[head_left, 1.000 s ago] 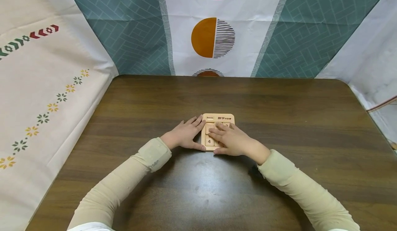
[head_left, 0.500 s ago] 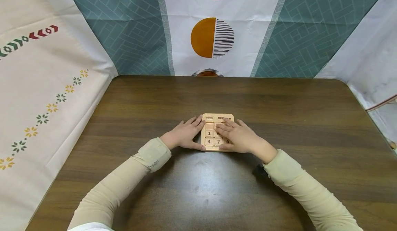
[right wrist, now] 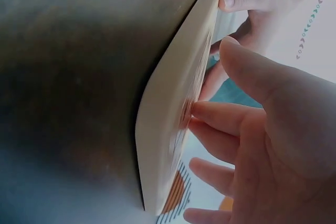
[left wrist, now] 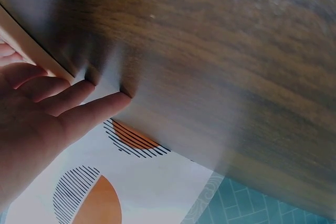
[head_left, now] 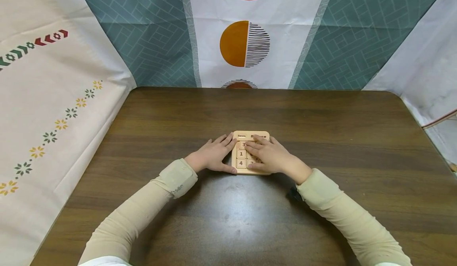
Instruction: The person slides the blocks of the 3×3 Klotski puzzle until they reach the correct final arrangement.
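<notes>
A pale wooden number-slide puzzle (head_left: 241, 136) lies flat on the table. Its left column shows tile 3 (head_left: 243, 144) at the top, tile 1 (head_left: 240, 154) in the middle and tile 4 (head_left: 240, 163) below. My left hand (head_left: 213, 155) lies spread along the puzzle's left side, thumb at the lower corner and fingers at the upper one. Over the puzzle's right part is my right hand (head_left: 270, 156), hiding most other tiles. In the right wrist view, the index fingertip of this right hand (right wrist: 273, 129) touches the tile face, fingers extended.
The brown wooden table (head_left: 178, 115) stretches around the puzzle on all sides. A patterned cloth (head_left: 153, 44) hangs behind its far edge. White fabric with flower prints (head_left: 53, 99) hangs at the left, and pale fabric (head_left: 428, 67) at the right.
My right hand shifted right, then back left over the puzzle. Tile 3 now shows in the top-left slot, which looked empty half a second ago. My left hand stayed in place.
</notes>
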Action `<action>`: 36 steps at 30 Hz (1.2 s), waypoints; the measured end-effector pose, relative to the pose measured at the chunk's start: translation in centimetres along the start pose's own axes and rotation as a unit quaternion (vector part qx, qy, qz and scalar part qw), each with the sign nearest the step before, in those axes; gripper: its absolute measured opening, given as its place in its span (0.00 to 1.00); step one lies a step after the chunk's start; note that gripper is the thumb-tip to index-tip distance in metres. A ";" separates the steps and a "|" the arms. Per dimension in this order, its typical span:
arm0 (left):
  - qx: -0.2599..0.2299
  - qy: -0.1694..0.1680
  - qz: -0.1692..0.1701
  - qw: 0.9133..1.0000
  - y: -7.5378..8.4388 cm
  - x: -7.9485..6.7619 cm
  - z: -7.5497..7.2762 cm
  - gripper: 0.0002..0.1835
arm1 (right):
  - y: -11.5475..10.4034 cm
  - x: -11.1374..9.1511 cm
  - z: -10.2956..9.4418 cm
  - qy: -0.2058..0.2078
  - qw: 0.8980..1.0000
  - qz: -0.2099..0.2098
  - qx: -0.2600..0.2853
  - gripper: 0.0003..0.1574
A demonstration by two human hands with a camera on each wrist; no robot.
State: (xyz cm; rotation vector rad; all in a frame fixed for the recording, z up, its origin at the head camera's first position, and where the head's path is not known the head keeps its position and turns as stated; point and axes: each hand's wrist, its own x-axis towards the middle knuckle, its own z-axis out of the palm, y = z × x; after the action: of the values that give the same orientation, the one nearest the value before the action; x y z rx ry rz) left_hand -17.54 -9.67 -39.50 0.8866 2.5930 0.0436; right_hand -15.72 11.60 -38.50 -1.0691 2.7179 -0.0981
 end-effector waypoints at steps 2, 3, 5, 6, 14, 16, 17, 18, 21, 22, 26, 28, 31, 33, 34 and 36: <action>0.001 -0.001 -0.001 1.000 0.0 0.0 0.0 0.56 | -0.1 0.2 0.1 -0.002 1.000 -0.002 0.005 0.41; 0.002 -0.001 -0.001 1.000 0.0 0.1 0.0 0.56 | -0.1 0.3 0.1 -0.005 1.000 -0.002 0.010 0.41; 0.002 -0.001 -0.001 1.000 0.0 0.1 0.0 0.56 | 0.0 0.3 0.1 -0.007 1.000 -0.006 0.013 0.42; 0.003 -0.002 -0.001 1.000 0.0 0.1 0.0 0.56 | 0.0 0.2 0.1 -0.008 1.000 -0.006 0.016 0.42; 0.003 0.001 -0.001 1.000 0.0 0.1 0.1 0.56 | 1.1 -1.6 -0.6 -0.010 0.999 0.039 0.011 0.42; 0.005 0.002 0.001 1.000 0.0 0.1 0.1 0.56 | 1.4 -2.0 -0.7 -0.011 0.999 0.051 0.004 0.41; 0.005 0.002 0.001 1.000 0.0 0.0 0.0 0.56 | 1.5 -2.2 -0.7 -0.011 0.999 0.053 0.001 0.41; 0.005 0.002 0.000 1.000 0.0 0.0 0.0 0.56 | 1.6 -2.3 -0.7 -0.011 0.998 0.054 0.001 0.40; 0.005 0.001 -0.001 1.000 0.1 0.0 0.0 0.56 | 1.7 -2.3 -0.5 -0.010 0.999 0.053 0.003 0.40; 0.006 0.001 -0.002 1.000 0.1 0.0 0.0 0.56 | 1.6 -2.2 -0.5 -0.009 0.999 0.051 0.005 0.40; 0.006 0.002 -0.002 1.000 0.1 0.0 0.0 0.56 | 1.2 -1.6 -0.3 -0.009 0.999 0.048 0.007 0.41; 0.004 0.003 -0.002 1.000 0.1 0.0 0.0 0.56 | 0.9 -1.3 -0.2 -0.010 0.999 0.046 0.006 0.41; 0.003 0.005 0.000 1.000 0.1 -0.1 0.0 0.56 | 0.5 -1.0 -0.3 -0.009 0.999 0.040 0.005 0.42; 0.003 0.005 0.001 1.000 0.1 -0.1 -0.1 0.56 | 0.3 -0.8 -0.3 -0.011 0.999 0.037 0.006 0.42; 0.003 0.003 0.000 1.000 0.1 -0.1 -0.1 0.56 | 0.3 -0.8 -0.3 -0.011 0.999 0.035 0.005 0.42; 0.005 0.002 -0.001 1.000 0.1 -0.1 0.0 0.56 | 0.2 -0.8 -0.3 -0.012 0.999 0.035 0.005 0.42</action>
State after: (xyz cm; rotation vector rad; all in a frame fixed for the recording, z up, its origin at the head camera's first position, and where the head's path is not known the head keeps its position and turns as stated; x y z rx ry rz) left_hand -17.43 -9.62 -39.43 0.8886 2.5992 0.0308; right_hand -15.40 12.29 -38.11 -0.9651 2.7278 -0.0862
